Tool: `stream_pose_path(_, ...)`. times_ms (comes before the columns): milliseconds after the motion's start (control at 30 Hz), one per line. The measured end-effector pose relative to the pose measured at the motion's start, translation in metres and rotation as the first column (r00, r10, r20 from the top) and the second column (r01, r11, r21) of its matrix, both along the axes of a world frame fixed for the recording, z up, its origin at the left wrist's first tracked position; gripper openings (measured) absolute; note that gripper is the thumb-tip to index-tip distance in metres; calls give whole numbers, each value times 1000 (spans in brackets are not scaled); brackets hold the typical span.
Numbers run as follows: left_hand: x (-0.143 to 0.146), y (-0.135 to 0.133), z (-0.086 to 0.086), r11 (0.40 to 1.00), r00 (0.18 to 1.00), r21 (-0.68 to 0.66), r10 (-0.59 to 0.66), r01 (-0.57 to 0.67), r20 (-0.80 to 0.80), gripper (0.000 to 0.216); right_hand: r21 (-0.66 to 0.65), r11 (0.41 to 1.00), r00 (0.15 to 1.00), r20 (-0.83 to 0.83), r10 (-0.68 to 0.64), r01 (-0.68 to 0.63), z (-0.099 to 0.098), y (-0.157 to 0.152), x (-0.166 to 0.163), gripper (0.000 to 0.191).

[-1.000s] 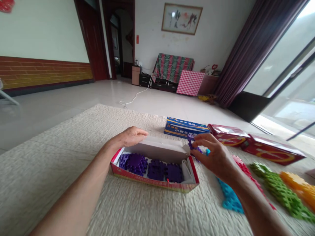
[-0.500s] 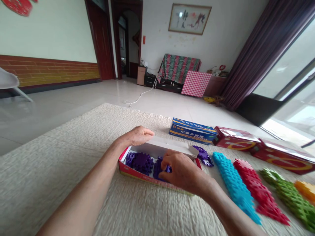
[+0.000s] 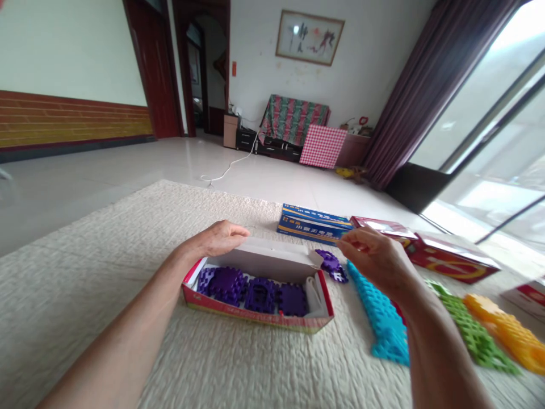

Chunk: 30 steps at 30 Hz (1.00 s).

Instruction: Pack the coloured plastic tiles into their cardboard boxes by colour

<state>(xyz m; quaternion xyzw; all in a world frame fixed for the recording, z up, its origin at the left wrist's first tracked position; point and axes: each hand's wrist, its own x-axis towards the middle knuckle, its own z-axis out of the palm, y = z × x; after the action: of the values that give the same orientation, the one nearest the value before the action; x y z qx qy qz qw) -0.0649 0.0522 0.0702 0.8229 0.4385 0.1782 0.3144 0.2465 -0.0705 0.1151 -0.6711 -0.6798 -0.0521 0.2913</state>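
Note:
A long red box lies open on the pale rug, several purple interlocking plastic pieces inside it. My left hand is at the raised white flap, fingers over its back edge and thumb hidden. To the right of the box, my right hand hovers in the air with loosely curled fingers and nothing visible in them. Nearest to it are a few loose purple pieces beside the box and a row of light-blue pieces. My right forearm hides most of the red row.
Green pieces and yellow pieces lie in rows on the right. Behind stand a blue box and a maroon box, with another box at the right edge. The textured rug reaches back to a tiled floor.
My right hand has lifted out of the box and moved right, uncovering the purple pieces and white material at the box's right end. My left hand stays at the flap. The view has turned right.

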Motion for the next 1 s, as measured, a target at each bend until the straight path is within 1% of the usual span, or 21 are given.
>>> stream_pose_path(67, 1, 1, 0, 1000, 1000, -14, -12, 12, -21, 45, -39, 996, 997, 25, -74, 75, -6, 5, 25, 15)
stream_pose_path(100, 1, 1, 0, 1000, 1000, -17, -13, 12, -28, 46, -74, 993, 996, 37, -84, 87, -12, 8, 33, 14)
stream_pose_path(167, 1, 2, -1, 1000, 999, -16, -8, 7, -36, 47, -163, 984, 996, 61, -64, 73, -24, 15, 42, 20)
stream_pose_path(267, 0, 4, -5, 1000, 999, -10, -11, 11, -33, 47, -259, 966, 996, 90, 0, 24, -43, 26, 38, 33)
stream_pose_path(333, -1, 7, -8, 1000, 999, -4, -15, 15, -29, 46, -299, 954, 992, 127, 14, 25, -53, 33, 32, 38)
stream_pose_path(400, -2, 9, -10, 1000, 1000, 2, -15, 15, -27, 45, -340, 939, 986, 166, 11, 47, -62, 38, 27, 39)
stream_pose_path(533, -3, 10, -11, 1000, 999, 7, -16, 16, -41, 44, -395, 916, 980, 200, 4, 77, -74, 43, 25, 33)
stream_pose_path(667, -2, 9, -10, 1000, 999, 12, -13, 13, -47, 45, -431, 899, 977, 212, 22, 73, -79, 44, 28, 34)
stream_pose_path(833, -1, 7, -8, 1000, 999, 4, -11, 11, -30, 44, -469, 881, 976, 212, 52, 55, -76, 42, 28, 31)
stream_pose_path(1000, -1, 6, -7, 1000, 1000, -9, -8, 8, -23, 44, -468, 883, 975, 210, 70, 37, -75, 41, 30, 30)
